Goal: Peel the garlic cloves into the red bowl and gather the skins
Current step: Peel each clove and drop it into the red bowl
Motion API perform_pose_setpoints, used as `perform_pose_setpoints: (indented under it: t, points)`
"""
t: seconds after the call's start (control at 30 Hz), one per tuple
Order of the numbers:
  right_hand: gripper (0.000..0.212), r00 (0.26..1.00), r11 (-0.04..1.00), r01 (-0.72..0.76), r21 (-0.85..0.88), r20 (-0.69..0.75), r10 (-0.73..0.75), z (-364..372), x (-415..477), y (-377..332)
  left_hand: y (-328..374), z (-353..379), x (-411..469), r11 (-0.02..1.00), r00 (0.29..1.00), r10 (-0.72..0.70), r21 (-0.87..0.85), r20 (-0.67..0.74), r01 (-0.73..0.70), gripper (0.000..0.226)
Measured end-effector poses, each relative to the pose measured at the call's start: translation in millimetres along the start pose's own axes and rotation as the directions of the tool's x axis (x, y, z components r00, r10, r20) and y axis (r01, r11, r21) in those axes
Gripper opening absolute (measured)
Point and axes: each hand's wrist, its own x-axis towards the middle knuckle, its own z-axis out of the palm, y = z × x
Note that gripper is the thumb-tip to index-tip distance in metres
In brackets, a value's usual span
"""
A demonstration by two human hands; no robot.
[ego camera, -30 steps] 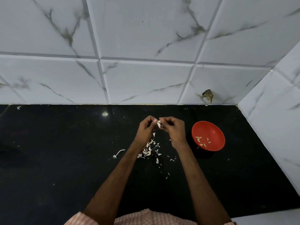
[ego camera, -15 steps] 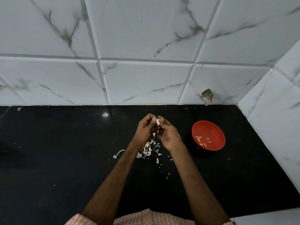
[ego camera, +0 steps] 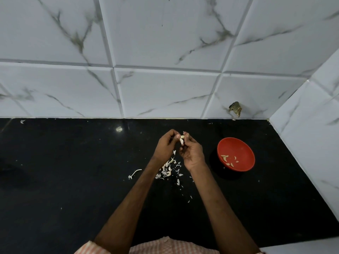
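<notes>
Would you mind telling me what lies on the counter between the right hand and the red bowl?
In the head view, only bare black countertop separates the right hand, pinching a garlic clove, from the red bowl.

The light is dim and cool. The white marble-veined wall tiles (ego camera: 165, 33) catch most of it and read pale blue-grey. The glossy black stone counter (ego camera: 55, 180) stays almost featureless, apart from one small round glare spot (ego camera: 119, 129) near its back edge. The round red plastic bowl (ego camera: 244, 143) casts a faint, soft shadow to its left and near side. Wide-angle distortion bends the grout lines towards the edges. The centre is fairly sharp.
</notes>
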Motion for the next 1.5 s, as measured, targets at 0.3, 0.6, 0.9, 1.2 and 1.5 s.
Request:
perform_pose_setpoints:
  t: [0.3, 0.6, 0.9, 1.2, 1.5]
  points:
    - [0.011, 0.997, 0.992, 0.035, 0.125, 0.057, -0.042, 7, -2, -14, -31, -14, 0, 0.961, 0.984, -0.055, 0.258, -0.168, 0.097, 0.018]
    - [0.032, 0.993, 0.989, -0.047, 0.142, 0.113, 0.031, 2, -3, -5, -35, -29, -10, 0.694, 0.986, -0.005, 0.710, -0.164, 0.121, 0.005]
    - [0.028, 0.996, 0.994, -0.047, 0.096, 0.083, 0.039, 0, -6, -7, -41, -29, -11, 0.571, 0.996, 0.003, 0.818, -0.084, 0.067, 0.033]
    - [0.027, 1.000, 0.996, -0.016, -0.092, -0.009, 0.015, -1, -5, -9, 4, -17, 0, 0.996, 0.998, 0.043, -0.072, -0.056, -0.047, 0.021]
    - [0.008, 0.993, 0.972, 0.056, -0.230, -0.084, -0.077, 0, -4, -4, 8, -9, 0, 0.994, 0.992, 0.035, -0.101, -0.119, -0.047, 0.005]
